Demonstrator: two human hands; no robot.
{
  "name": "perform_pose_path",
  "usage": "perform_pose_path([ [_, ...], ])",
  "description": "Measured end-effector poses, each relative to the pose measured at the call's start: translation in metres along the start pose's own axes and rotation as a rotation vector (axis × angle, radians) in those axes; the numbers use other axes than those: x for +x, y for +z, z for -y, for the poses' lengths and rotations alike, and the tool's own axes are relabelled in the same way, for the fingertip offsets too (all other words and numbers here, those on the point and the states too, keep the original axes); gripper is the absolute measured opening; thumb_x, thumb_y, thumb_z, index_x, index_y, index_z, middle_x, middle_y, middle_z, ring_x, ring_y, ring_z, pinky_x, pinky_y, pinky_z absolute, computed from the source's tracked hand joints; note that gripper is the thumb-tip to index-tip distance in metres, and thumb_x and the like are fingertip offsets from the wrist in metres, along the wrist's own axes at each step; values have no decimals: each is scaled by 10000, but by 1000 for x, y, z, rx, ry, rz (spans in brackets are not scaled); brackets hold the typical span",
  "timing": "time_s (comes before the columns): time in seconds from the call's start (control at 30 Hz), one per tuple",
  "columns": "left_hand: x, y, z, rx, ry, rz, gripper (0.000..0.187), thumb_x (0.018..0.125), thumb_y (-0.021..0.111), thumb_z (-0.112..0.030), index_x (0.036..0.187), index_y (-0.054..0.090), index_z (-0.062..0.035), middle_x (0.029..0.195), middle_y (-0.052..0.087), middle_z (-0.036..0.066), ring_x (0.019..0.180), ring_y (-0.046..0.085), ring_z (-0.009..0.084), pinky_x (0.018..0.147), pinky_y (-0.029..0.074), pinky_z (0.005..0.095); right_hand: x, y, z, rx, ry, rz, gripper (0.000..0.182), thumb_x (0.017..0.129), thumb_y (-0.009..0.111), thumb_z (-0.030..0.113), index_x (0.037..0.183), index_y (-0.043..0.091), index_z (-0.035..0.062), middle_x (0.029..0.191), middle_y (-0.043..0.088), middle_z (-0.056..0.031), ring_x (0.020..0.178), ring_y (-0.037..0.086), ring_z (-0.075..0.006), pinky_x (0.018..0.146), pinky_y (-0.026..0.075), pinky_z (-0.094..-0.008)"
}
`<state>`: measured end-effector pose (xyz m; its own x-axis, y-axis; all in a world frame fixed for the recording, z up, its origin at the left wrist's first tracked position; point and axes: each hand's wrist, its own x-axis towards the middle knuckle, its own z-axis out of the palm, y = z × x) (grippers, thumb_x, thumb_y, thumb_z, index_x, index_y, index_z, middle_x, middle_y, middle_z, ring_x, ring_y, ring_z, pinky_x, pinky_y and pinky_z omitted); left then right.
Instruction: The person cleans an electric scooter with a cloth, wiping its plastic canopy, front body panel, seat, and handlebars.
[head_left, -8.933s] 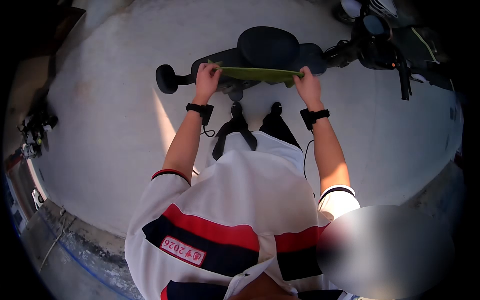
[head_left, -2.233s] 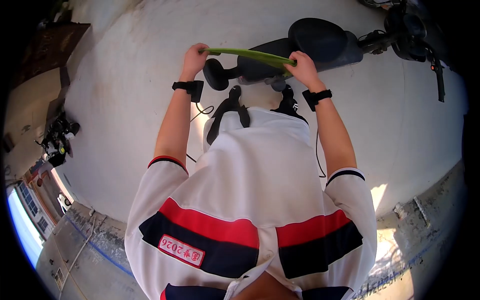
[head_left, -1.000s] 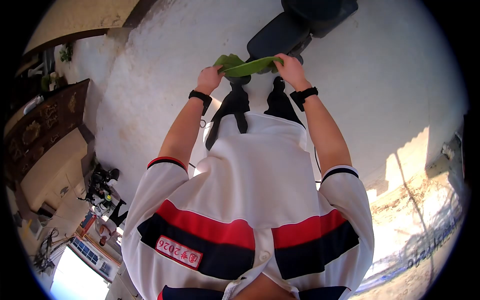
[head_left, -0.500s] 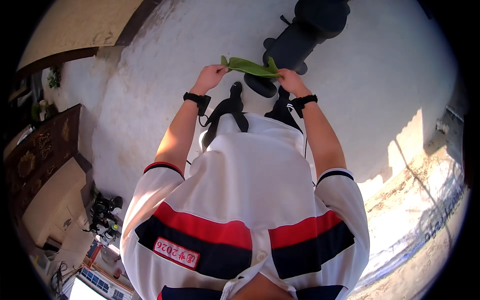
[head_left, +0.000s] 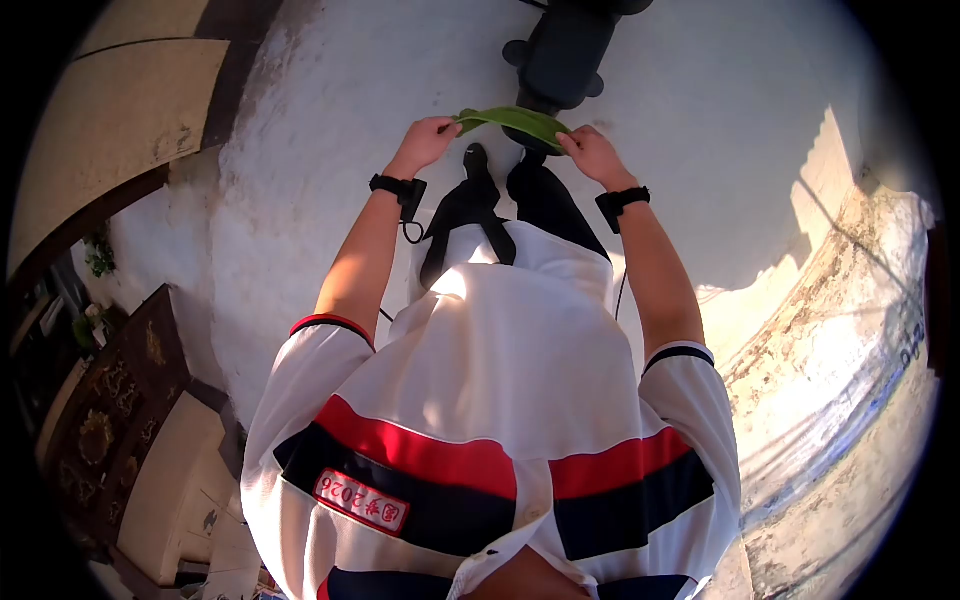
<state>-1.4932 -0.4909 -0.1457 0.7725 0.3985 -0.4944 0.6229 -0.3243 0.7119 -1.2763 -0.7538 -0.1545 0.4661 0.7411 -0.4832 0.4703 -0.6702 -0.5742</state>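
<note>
A green cloth [head_left: 515,121] is stretched sideways in front of me, bowed slightly upward in the middle. My left hand [head_left: 424,148] pinches its left end between thumb and fingers. At the opposite end, my right hand [head_left: 594,157] is closed on the cloth's corner. Both arms reach forward, with a black band and small device on each wrist. Below the cloth are my dark shoes and trousers. Part of a black wheeled thing like a scooter [head_left: 565,60] shows just beyond the cloth, which covers some of its near end.
Pale concrete floor [head_left: 310,150] surrounds me. On the left stand a carved dark wooden panel [head_left: 110,420] and a beige wall part [head_left: 170,110]. Sunlit, stained ground [head_left: 840,400] lies on the right.
The cloth has been pulled into a smoother arc, its upturned corners no longer standing up. My view has turned and moved, so the black wheeled thing sits higher in it.
</note>
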Motion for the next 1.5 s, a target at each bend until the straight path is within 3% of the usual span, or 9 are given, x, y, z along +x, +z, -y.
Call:
perform_pose_path([
  [0.13, 0, 3, -4, -11, -7, 15, 282, 957, 609, -292, 1005, 682, -24, 663, 556, 119, 599, 461, 197, 594, 419, 339, 7, 11, -2, -86, -43, -44, 360, 850, 710, 342, 1096, 675, 81, 1169, 610, -164, 1114, 581, -388, 919, 486, -454],
  [0.23, -2, 5, -11, 77, 42, 21, 258, 929, 610, -276, 964, 684, -31, 723, 605, 172, 642, 534, 320, 632, 454, 385, 11, 30, 0, -102, -135, -73, 515, 836, 728, 343, 1246, 573, 73, 1286, 552, -166, 1163, 555, -388, 949, 476, -458],
  [0.33, -4, 4, -21, 88, 63, 18, 254, 927, 615, -268, 961, 676, -24, 725, 600, 176, 633, 522, 316, 626, 450, 382, 30, 48, -1, 47, -229, -14, 684, 822, 739, 359, 1374, 457, 68, 1361, 505, -174, 1212, 527, -383, 987, 459, -455],
  [0.43, -6, 3, -31, 129, 39, 12, 269, 956, 618, -267, 973, 664, -3, 650, 516, 119, 586, 430, 188, 574, 401, 341, 44, 51, -3, 1, -344, 26, 768, 805, 751, 371, 1425, 409, 75, 1379, 498, -174, 1248, 504, -381, 1025, 434, -458],
  [0.6, 1, 9, -38, 138, 35, 34, 263, 956, 618, -270, 966, 663, -11, 658, 521, 132, 587, 434, 213, 576, 405, 351, 49, 48, -4, 60, -330, 81, 800, 779, 761, 377, 1440, 414, 88, 1398, 487, -176, 1266, 492, -379, 1052, 410, -458],
  [0.73, 12, 13, -47, 259, 118, 57, 269, 959, 613, -278, 972, 664, -14, 668, 538, 137, 589, 455, 228, 585, 416, 359, 42, 50, -19, 111, -390, 61, 812, 751, 782, 271, 1453, 409, 103, 1442, 454, -178, 1303, 464, -371, 1081, 394, -455],
  [1.0, 42, 24, -83, 388, 69, 180, 267, 928, 609, -289, 940, 668, -29, 781, 621, 197, 711, 571, 380, 654, 457, 435, 23, 61, -68, 318, -438, -21, 807, 765, 718, 40, 1486, 382, 169, 1487, 422, -171, 1321, 455, -375, 1112, 395, -436],
  [1.3, 59, 45, -99, 497, 118, 213, 273, 921, 602, -284, 915, 656, -16, 798, 636, 197, 757, 598, 390, 687, 474, 447, 1, 50, -67, 245, -259, -56, 843, 751, 783, 352, 1477, 400, 161, 1472, 463, -150, 1317, 477, -355, 1062, 431, -445],
  [1.5, 67, 38, -98, 474, 172, 244, 271, 924, 602, -277, 916, 653, -11, 797, 633, 201, 752, 594, 381, 681, 469, 444, -1, 39, -56, 264, -205, -41, 813, 720, 803, 417, 1415, 489, 135, 1412, 518, -157, 1250, 535, -344, 1033, 452, -443],
])
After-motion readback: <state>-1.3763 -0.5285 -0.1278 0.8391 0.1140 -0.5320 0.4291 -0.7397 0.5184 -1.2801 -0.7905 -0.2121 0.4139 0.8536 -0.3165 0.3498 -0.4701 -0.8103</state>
